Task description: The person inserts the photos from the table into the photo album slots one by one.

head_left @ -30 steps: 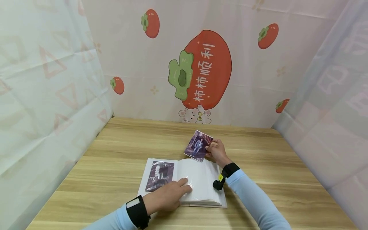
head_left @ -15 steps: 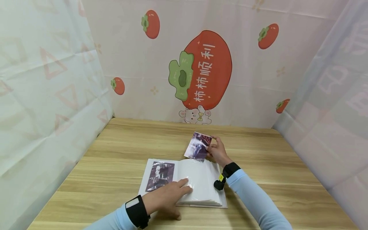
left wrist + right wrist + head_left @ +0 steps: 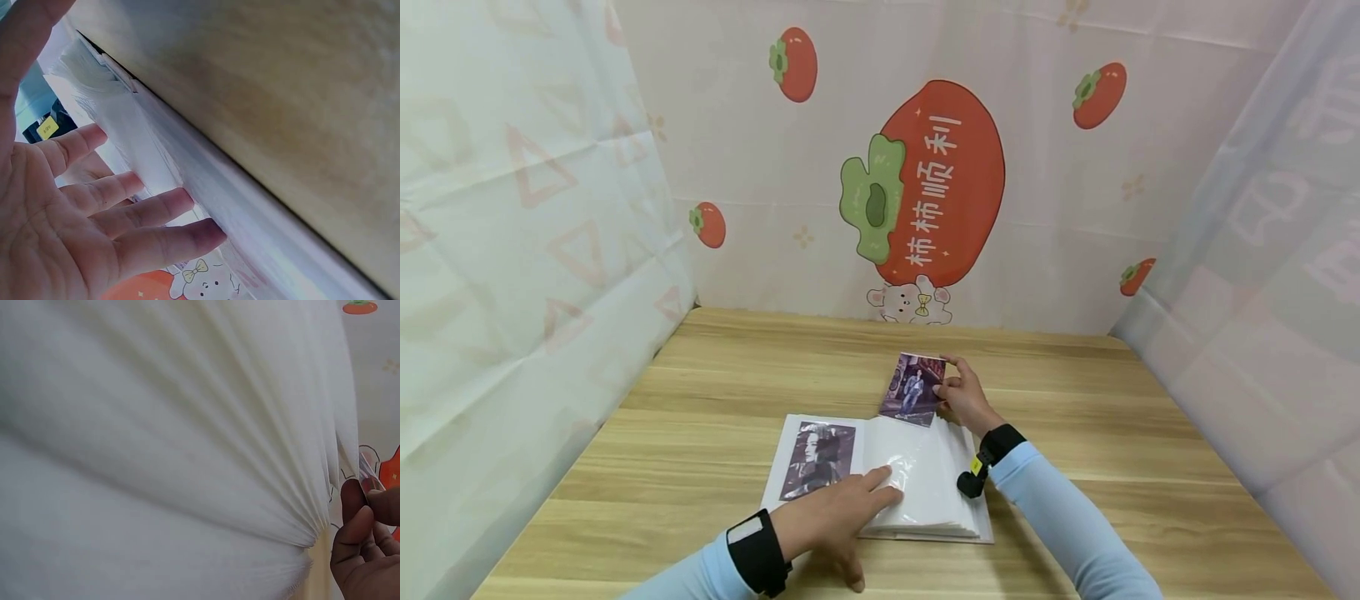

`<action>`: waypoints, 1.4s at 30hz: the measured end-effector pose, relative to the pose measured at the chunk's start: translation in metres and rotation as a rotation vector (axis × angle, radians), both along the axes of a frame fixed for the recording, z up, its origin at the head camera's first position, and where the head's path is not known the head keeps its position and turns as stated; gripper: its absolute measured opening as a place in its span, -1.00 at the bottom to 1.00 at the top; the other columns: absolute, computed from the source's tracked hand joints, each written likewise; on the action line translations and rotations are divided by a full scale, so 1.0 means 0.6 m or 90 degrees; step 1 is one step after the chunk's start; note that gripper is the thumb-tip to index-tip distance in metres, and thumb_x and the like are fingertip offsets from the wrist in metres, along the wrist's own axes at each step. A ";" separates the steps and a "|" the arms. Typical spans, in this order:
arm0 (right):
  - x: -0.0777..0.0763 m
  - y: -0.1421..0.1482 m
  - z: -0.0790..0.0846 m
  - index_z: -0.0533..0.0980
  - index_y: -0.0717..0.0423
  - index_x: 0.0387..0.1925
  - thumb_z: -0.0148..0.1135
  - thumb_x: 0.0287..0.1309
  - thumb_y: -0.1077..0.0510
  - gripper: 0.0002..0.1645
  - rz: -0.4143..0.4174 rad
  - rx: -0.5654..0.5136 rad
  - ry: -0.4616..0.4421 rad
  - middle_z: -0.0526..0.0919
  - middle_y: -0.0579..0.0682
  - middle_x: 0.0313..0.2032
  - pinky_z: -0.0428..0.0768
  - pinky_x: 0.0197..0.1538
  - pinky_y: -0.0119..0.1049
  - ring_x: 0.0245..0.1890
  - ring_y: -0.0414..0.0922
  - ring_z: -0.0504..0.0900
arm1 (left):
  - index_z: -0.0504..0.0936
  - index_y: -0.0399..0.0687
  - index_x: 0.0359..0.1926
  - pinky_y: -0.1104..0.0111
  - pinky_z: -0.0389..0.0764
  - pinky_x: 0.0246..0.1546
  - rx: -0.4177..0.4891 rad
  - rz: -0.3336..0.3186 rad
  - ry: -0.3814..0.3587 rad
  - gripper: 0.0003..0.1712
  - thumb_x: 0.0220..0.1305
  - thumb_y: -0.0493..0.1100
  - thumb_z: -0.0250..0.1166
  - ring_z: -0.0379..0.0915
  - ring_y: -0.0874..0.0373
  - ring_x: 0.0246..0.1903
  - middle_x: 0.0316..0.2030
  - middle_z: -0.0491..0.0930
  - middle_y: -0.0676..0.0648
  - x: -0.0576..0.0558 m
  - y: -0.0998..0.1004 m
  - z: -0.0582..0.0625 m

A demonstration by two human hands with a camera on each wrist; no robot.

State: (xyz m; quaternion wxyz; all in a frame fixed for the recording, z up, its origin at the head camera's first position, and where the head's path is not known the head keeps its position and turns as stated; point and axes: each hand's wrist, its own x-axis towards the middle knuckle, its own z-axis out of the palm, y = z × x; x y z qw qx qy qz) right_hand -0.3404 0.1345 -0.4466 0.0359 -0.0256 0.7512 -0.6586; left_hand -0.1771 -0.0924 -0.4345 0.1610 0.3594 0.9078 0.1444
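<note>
An open photo album (image 3: 917,483) with clear-sleeved white pages lies on the wooden table. Its left page carries a dark purple-toned photo (image 3: 817,460). My left hand (image 3: 838,512) rests across the middle of the album, fingers spread and fairly straight, thumb down by the front edge. In the left wrist view the left hand's fingers (image 3: 159,244) touch the page surface. Beyond the album's far edge, my right hand (image 3: 964,396) pinches a loose photo (image 3: 913,387) of a standing figure by its right side. The photo's lower edge meets the top of the right page.
Around the album spreads the wooden table (image 3: 715,375). A white backdrop (image 3: 1045,208) printed with persimmons stands behind it, with pale cloth walls on the left (image 3: 535,250) and right (image 3: 1262,292). In the right wrist view the album's fanned pages (image 3: 187,456) fill most of the frame.
The loose photo has turned more upright and come slightly down toward the album's top edge, held by the right hand. My left thumb has moved off the album toward the table in front.
</note>
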 end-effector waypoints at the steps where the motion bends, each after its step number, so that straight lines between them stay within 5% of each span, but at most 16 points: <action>1: 0.000 -0.001 0.000 0.12 0.08 0.36 0.01 0.16 0.52 -0.24 0.005 0.001 0.003 0.44 0.06 -0.48 0.29 -0.54 -0.32 -0.56 -0.12 0.35 | 0.27 0.21 0.27 0.11 0.35 0.07 0.001 -0.001 0.002 0.16 -0.49 0.14 0.61 0.21 -0.06 0.18 0.35 0.08 -0.13 0.000 0.000 0.000; 21: -0.001 0.001 0.000 0.05 0.11 0.37 0.00 0.18 0.51 -0.23 0.068 0.021 0.032 0.35 0.04 -0.56 0.25 -0.56 -0.31 -0.64 -0.14 0.23 | 0.27 0.21 0.28 0.09 0.33 0.08 -0.009 -0.005 0.029 0.16 -0.49 0.17 0.60 0.22 -0.08 0.18 0.35 0.08 -0.12 0.003 -0.003 0.000; 28: -0.001 0.004 -0.001 0.09 0.07 0.36 0.04 0.18 0.48 -0.24 0.063 0.036 0.008 0.41 0.03 -0.50 0.31 -0.52 -0.31 -0.56 -0.13 0.33 | 0.27 0.19 0.28 0.12 0.34 0.08 -0.009 -0.008 0.038 0.18 -0.50 0.18 0.60 0.24 -0.06 0.16 0.35 0.09 -0.12 0.003 -0.003 -0.002; 42: 0.014 0.011 -0.002 0.06 0.11 0.37 0.01 0.21 0.44 -0.27 0.178 0.068 -0.002 0.43 0.03 -0.50 0.23 -0.50 -0.30 -0.59 -0.13 0.26 | 0.28 0.22 0.26 0.10 0.36 0.06 -0.005 -0.004 0.019 0.14 -0.48 0.17 0.59 0.25 -0.05 0.15 0.34 0.10 -0.12 0.000 -0.001 -0.001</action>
